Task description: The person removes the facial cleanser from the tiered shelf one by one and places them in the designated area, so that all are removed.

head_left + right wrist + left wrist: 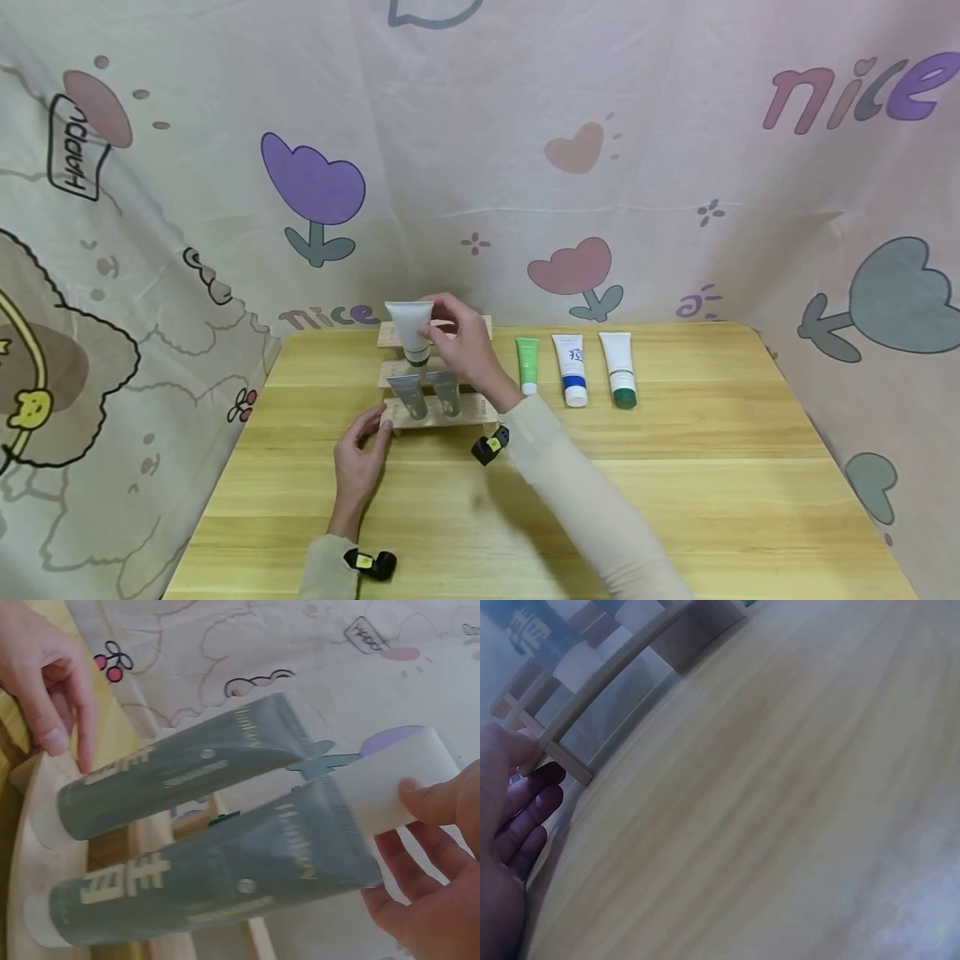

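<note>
My right hand (468, 346) pinches a white squeeze tube (408, 321) by its side, with its dark green cap pointing down over the middle step of a three-tiered wooden rack (476, 408). In the right wrist view, part of this white tube (379, 784) is hidden behind two grey-green tubes. Those grey-green tubes (407, 396) (446, 393) stand on their white caps on the front step. At that step's left end my left hand (358, 462) grips the wood, thumb on top and fingers curled below the edge in the left wrist view.
Right of the rack, a green tube (528, 362), a white tube with a blue band (572, 367) and a white tube with a green cap (619, 367) lie in a row on the wooden table (675, 500). A printed cloth (465, 167) hangs behind.
</note>
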`<state>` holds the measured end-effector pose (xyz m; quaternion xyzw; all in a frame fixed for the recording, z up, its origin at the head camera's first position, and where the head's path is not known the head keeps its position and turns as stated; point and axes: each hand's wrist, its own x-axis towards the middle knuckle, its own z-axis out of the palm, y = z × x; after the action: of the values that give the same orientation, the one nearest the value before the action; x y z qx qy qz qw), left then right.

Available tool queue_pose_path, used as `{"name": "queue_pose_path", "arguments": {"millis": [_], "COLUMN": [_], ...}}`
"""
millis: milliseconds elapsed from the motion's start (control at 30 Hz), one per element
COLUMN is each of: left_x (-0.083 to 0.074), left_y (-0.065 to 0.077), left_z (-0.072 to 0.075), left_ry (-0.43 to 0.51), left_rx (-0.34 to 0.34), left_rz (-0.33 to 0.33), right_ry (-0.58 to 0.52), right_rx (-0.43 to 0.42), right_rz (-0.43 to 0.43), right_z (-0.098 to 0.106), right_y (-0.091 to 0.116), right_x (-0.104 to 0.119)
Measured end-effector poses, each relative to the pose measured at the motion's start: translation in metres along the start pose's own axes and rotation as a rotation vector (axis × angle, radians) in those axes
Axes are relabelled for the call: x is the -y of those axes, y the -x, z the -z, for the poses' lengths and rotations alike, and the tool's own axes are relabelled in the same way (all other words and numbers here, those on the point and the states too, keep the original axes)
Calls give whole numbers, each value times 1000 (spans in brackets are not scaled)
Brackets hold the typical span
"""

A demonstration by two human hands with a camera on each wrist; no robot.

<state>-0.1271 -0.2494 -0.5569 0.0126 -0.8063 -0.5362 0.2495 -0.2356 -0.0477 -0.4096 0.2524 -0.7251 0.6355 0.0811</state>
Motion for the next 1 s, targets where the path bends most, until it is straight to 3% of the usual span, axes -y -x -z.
{"name": "queue_pose_path", "arguments": {"millis": [233,467,567,867,1000], "left_x": [3,34,40,39,24], "left_y": [0,-1,-2,-3,-2], "left_z": [0,-4,-3,-3,-2], "left_ry": [-7,1,6,-9,-15], "left_rx": [0,-17,-6,9,3], "left_rz": [18,26,42,67,49], "right_ry": [-134,-144,-134,-126,-122], "right_rx": [-17,4,13,-6,-29], "right_rz": [51,43,17,-15,-25], "right_z": [17,38,47,68,76], "right_y": [1,8,14,35,43], "right_x": [7,12,13,14,13]}}
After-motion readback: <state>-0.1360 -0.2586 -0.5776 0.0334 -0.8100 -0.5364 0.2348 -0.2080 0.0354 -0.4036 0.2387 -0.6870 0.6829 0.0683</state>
